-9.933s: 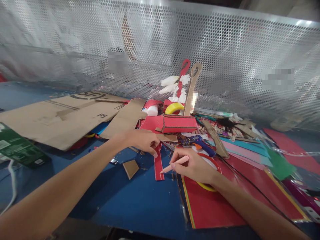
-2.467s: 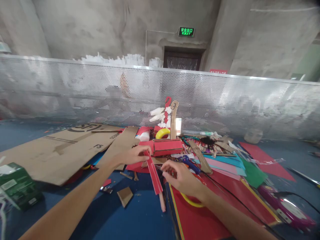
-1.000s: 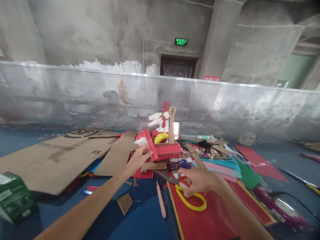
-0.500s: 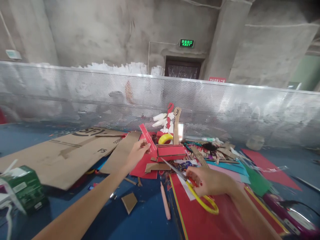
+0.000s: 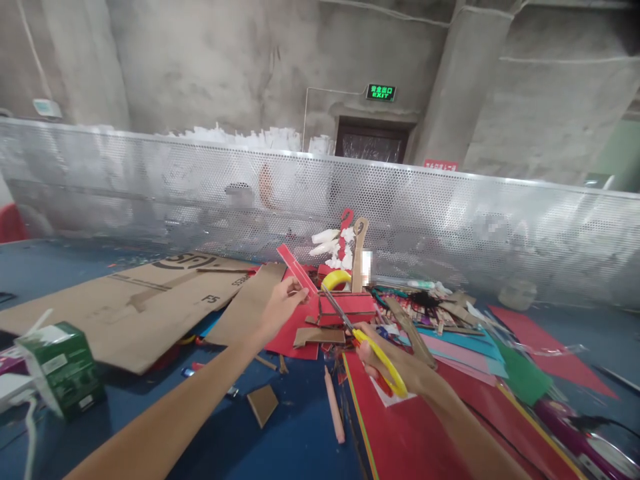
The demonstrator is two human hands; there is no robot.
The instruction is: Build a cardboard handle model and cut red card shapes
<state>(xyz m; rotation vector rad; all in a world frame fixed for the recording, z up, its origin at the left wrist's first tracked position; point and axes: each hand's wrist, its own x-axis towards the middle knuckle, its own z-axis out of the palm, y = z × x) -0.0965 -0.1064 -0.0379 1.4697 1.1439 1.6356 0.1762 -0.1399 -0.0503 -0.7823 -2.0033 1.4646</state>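
My left hand (image 5: 283, 304) pinches a narrow red strip (image 5: 296, 267) with white lines drawn along it, its far end tilted up to the left. My right hand (image 5: 374, 347) grips scissors (image 5: 387, 363) with yellow and red handles. Their blades point up and left, passing in front of a red box (image 5: 346, 307) with brown cardboard edges; the tips are close to the strip's near end. A pink pen (image 5: 334, 407) lies on the blue table below the hands. A piece of brown cardboard (image 5: 319, 335) lies on red paper between them.
Flattened cardboard (image 5: 115, 313) covers the table's left, with a green box (image 5: 63, 367) before it. A yellow tape roll (image 5: 336, 280) and an upright cardboard strip (image 5: 359, 257) stand behind the red box. Red sheets (image 5: 430, 427) and coloured paper (image 5: 465, 353) spread rightward. A perforated metal screen (image 5: 200, 193) runs behind.
My right hand has put down the pen, picked up the scissors and raised them toward the left hand. The left hand has lifted the red strip off the table and turned it.
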